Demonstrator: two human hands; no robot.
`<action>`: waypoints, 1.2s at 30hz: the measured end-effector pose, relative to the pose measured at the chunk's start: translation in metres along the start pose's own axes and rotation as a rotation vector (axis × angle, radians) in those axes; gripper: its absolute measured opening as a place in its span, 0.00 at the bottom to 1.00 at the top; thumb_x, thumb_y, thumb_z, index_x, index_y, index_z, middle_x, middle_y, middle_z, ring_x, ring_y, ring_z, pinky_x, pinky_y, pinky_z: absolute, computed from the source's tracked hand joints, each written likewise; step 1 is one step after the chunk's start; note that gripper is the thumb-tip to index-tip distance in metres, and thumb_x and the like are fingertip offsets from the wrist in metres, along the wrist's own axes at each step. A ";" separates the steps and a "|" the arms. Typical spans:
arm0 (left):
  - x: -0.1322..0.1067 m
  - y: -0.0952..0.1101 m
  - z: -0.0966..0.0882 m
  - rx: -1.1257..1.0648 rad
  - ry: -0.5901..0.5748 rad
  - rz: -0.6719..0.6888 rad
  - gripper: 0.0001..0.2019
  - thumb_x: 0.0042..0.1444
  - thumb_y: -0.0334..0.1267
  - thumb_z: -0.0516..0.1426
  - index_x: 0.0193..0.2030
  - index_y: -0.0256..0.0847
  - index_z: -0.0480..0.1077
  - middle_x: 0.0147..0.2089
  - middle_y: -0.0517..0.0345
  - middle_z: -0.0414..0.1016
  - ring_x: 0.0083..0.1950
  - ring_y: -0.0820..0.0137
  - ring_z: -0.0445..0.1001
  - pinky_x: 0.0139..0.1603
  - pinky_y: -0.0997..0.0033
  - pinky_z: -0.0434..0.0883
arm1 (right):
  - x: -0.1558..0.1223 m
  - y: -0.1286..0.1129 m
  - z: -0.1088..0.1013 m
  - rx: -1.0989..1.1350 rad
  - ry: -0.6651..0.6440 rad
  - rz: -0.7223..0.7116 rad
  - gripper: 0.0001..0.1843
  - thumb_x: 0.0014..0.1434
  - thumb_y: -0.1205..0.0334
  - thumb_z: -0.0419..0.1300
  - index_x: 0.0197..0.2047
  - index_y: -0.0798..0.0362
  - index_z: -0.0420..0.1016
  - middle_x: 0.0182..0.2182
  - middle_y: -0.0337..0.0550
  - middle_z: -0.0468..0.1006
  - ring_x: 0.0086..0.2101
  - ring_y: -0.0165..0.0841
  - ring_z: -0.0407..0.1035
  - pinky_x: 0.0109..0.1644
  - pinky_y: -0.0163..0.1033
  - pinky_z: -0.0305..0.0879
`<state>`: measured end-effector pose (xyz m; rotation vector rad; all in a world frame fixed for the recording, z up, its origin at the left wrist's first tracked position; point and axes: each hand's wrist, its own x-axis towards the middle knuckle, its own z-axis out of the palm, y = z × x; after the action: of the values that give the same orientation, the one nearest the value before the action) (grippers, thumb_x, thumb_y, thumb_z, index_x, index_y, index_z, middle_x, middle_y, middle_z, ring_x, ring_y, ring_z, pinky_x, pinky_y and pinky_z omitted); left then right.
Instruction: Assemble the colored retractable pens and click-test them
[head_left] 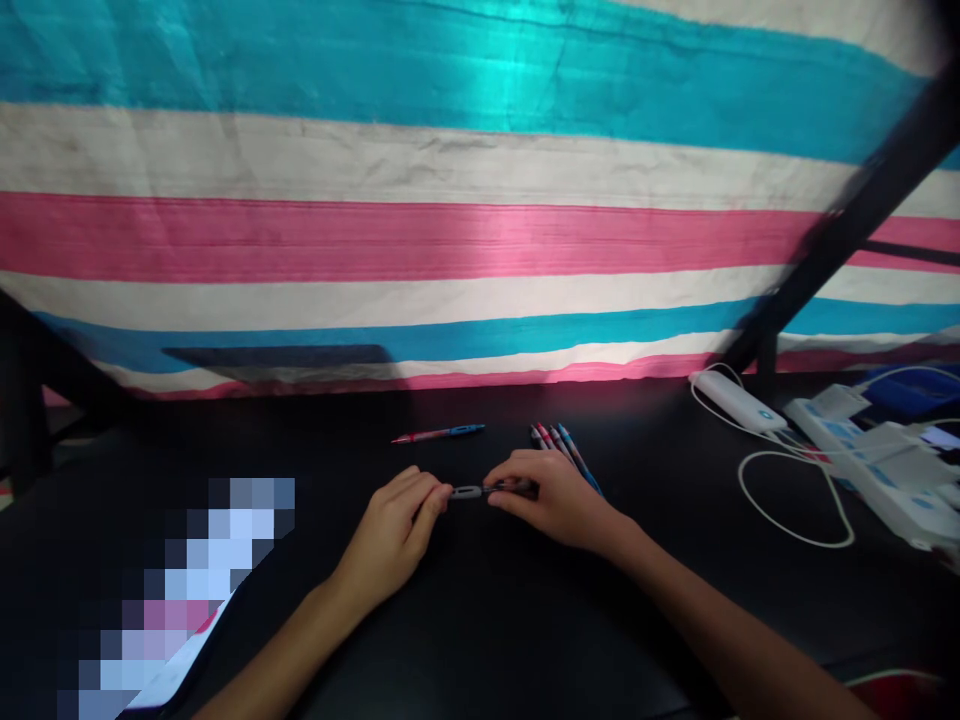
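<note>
- I saw a black tabletop, with a striped sheet at 12 o'clock behind it.
- At 6 o'clock, the left hand pinched a grey pen part in its fingers; the right hand pinched a dark pen part.
- From these, a loose pen lay at 11, more pens at 2, a power strip at 3.
</note>
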<state>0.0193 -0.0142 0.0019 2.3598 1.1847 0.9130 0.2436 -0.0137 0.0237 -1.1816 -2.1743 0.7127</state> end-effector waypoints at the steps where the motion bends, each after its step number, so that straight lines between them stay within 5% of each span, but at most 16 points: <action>1: 0.001 0.000 -0.001 -0.032 0.009 -0.041 0.16 0.64 0.37 0.46 0.26 0.39 0.65 0.25 0.61 0.66 0.30 0.71 0.65 0.33 0.72 0.62 | 0.000 0.000 0.000 -0.002 0.015 0.005 0.11 0.57 0.58 0.61 0.41 0.52 0.79 0.33 0.41 0.77 0.32 0.30 0.68 0.38 0.34 0.60; 8: 0.005 -0.015 -0.011 -0.357 0.206 -0.349 0.11 0.57 0.45 0.56 0.36 0.40 0.73 0.31 0.60 0.74 0.32 0.70 0.70 0.34 0.74 0.65 | 0.005 0.016 -0.008 0.174 0.085 0.212 0.19 0.63 0.53 0.51 0.31 0.56 0.75 0.21 0.37 0.71 0.22 0.26 0.62 0.27 0.32 0.55; 12: 0.006 -0.018 -0.012 -0.572 0.298 -0.451 0.14 0.52 0.45 0.61 0.42 0.39 0.75 0.35 0.57 0.77 0.36 0.69 0.73 0.38 0.72 0.68 | 0.007 0.025 -0.007 0.457 0.115 0.314 0.16 0.59 0.52 0.55 0.32 0.57 0.74 0.22 0.38 0.71 0.21 0.25 0.64 0.26 0.32 0.58; 18: 0.007 -0.017 -0.011 -0.761 0.316 -0.473 0.12 0.50 0.40 0.64 0.41 0.39 0.74 0.33 0.59 0.77 0.35 0.72 0.74 0.40 0.74 0.69 | 0.007 0.023 -0.004 0.717 0.141 0.396 0.13 0.55 0.54 0.61 0.33 0.58 0.74 0.23 0.37 0.72 0.21 0.24 0.64 0.26 0.31 0.59; 23: 0.006 -0.019 -0.009 -0.837 0.300 -0.478 0.11 0.49 0.38 0.64 0.39 0.39 0.74 0.32 0.58 0.78 0.35 0.71 0.75 0.40 0.73 0.70 | 0.006 0.025 -0.002 0.896 0.019 0.485 0.14 0.55 0.53 0.60 0.36 0.57 0.71 0.24 0.39 0.74 0.21 0.24 0.66 0.23 0.29 0.58; 33: 0.006 -0.017 -0.009 -0.859 0.290 -0.474 0.09 0.50 0.37 0.64 0.37 0.37 0.73 0.30 0.58 0.77 0.34 0.72 0.74 0.39 0.73 0.69 | 0.003 0.026 -0.002 0.951 0.136 0.367 0.18 0.48 0.61 0.67 0.43 0.53 0.70 0.33 0.38 0.71 0.26 0.24 0.66 0.28 0.31 0.60; 36: 0.007 -0.015 -0.009 -0.880 0.290 -0.473 0.08 0.50 0.37 0.64 0.36 0.37 0.72 0.31 0.58 0.77 0.34 0.73 0.74 0.40 0.73 0.69 | 0.004 0.025 -0.001 0.924 0.099 0.405 0.17 0.54 0.54 0.63 0.44 0.53 0.69 0.35 0.41 0.72 0.26 0.25 0.67 0.25 0.30 0.59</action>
<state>0.0072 0.0004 0.0026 1.2261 1.0546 1.2758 0.2568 0.0019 0.0080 -1.0780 -1.2315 1.5600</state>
